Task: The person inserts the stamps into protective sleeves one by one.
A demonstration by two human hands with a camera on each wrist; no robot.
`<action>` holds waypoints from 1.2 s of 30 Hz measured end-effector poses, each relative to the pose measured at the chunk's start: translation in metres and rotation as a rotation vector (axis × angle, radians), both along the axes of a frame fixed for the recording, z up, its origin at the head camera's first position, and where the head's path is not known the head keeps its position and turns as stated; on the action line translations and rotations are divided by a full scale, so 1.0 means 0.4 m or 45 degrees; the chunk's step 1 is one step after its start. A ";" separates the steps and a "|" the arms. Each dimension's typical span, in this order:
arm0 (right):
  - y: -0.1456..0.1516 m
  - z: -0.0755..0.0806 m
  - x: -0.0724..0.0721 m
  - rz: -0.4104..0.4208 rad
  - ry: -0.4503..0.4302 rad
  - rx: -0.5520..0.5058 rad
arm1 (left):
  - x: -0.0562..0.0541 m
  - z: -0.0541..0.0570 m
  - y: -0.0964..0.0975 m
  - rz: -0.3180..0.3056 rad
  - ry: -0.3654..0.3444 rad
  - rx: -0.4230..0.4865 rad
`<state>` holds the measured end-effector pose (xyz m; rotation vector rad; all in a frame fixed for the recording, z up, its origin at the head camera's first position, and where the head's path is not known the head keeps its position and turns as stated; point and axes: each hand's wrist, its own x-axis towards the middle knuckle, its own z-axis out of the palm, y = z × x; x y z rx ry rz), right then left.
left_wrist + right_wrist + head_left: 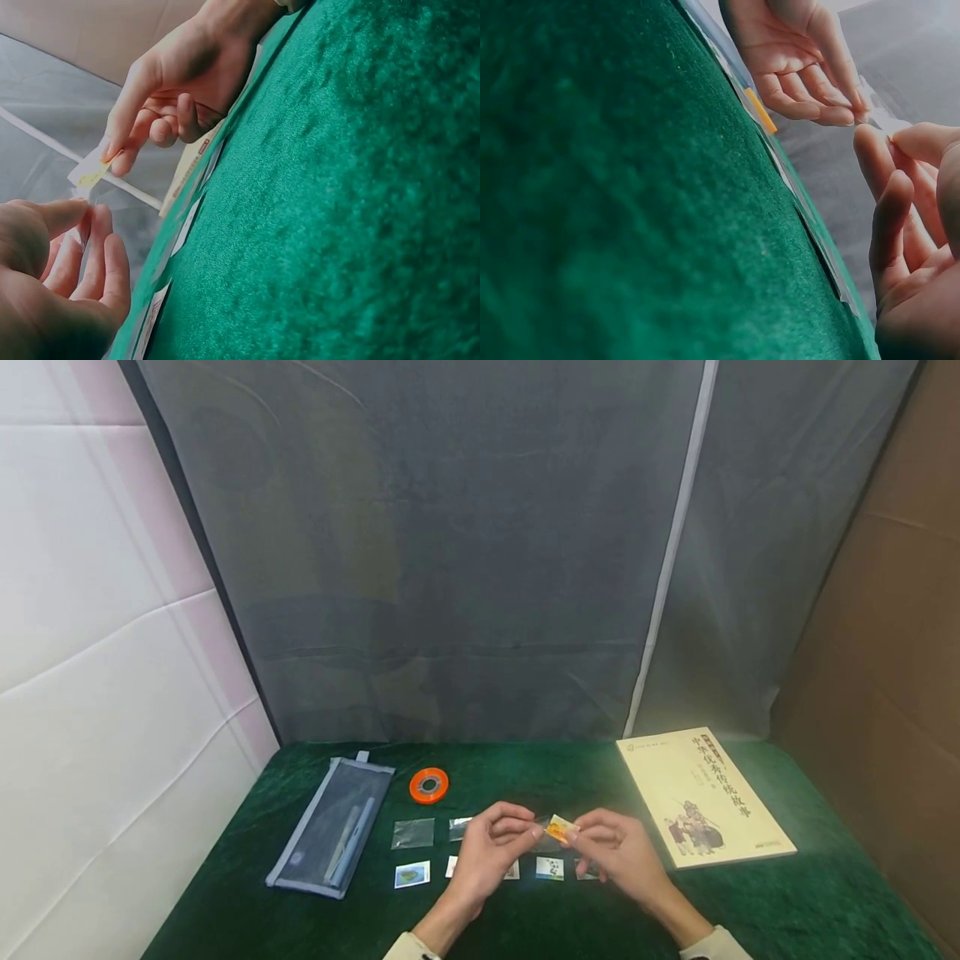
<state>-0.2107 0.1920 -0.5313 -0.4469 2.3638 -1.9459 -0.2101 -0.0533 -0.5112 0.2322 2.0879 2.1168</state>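
In the head view my right hand point(621, 857) pinches a small yellow-orange stamp point(561, 828) between thumb and forefinger. My left hand point(489, 853) pinches a small clear plastic sleeve point(542, 837) by its edge, and the stamp overlaps the sleeve. Both hands are raised over the green cloth, fingertips close together. From the left wrist view, the yellow stamp point(91, 178) slants between the two hands. The right wrist view shows the clear sleeve point(877, 101) at the fingertips. Below the hands lie a panda stamp point(550, 869) and other stamps, partly hidden.
A green-and-blue stamp point(412, 874) lies at left, with a clear sleeve point(412, 833) behind it. Farther left is a mesh pencil case point(311, 835) with pens inside. An orange tape roll point(418, 774) lies at the back, and a cream book point(675, 777) at right.
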 end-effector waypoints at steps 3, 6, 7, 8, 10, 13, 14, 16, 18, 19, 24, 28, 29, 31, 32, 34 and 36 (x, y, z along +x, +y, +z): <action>0.000 0.005 0.003 0.012 -0.023 -0.004 | 0.000 -0.001 0.000 0.004 0.008 -0.009; 0.000 0.008 0.004 0.024 -0.038 -0.013 | 0.001 -0.001 0.001 0.004 0.021 -0.026; -0.001 0.008 0.004 0.029 -0.043 -0.017 | 0.002 -0.001 0.001 0.003 0.025 -0.033; -0.001 0.008 0.004 0.032 -0.046 -0.015 | 0.003 0.000 0.001 0.002 0.028 -0.041; -0.001 0.007 0.004 0.041 -0.047 -0.014 | 0.004 0.002 0.002 -0.003 0.032 -0.053; 0.000 0.005 0.003 0.069 -0.045 -0.014 | 0.006 0.004 0.002 -0.017 0.042 -0.076; 0.001 0.003 0.003 0.079 -0.044 -0.015 | 0.007 0.005 0.002 -0.024 0.046 -0.082; 0.002 0.002 0.002 0.096 -0.041 -0.017 | 0.007 0.006 0.002 -0.034 0.053 -0.101; 0.002 0.001 0.001 0.100 -0.028 -0.012 | 0.007 0.007 0.002 -0.039 0.056 -0.121; 0.002 0.000 0.001 0.094 -0.021 -0.006 | 0.008 0.007 0.002 -0.041 0.057 -0.131; -0.001 0.000 0.001 0.066 0.033 0.014 | 0.009 0.008 0.004 -0.046 0.054 -0.152; -0.001 -0.001 0.001 0.090 0.053 0.014 | 0.009 0.008 0.005 -0.043 0.044 -0.147; -0.001 -0.001 0.000 0.097 0.057 0.011 | 0.009 0.008 0.005 -0.035 0.041 -0.142; 0.000 -0.003 0.000 0.110 0.064 0.001 | 0.009 0.007 0.006 -0.018 0.035 -0.128; 0.000 -0.004 -0.001 0.118 0.071 -0.005 | 0.009 0.007 0.006 -0.009 0.032 -0.120; 0.001 -0.006 -0.001 0.136 0.090 -0.017 | 0.009 0.006 0.007 0.004 0.024 -0.106; 0.001 -0.008 -0.001 0.155 0.113 -0.026 | 0.009 0.005 0.007 0.008 0.023 -0.098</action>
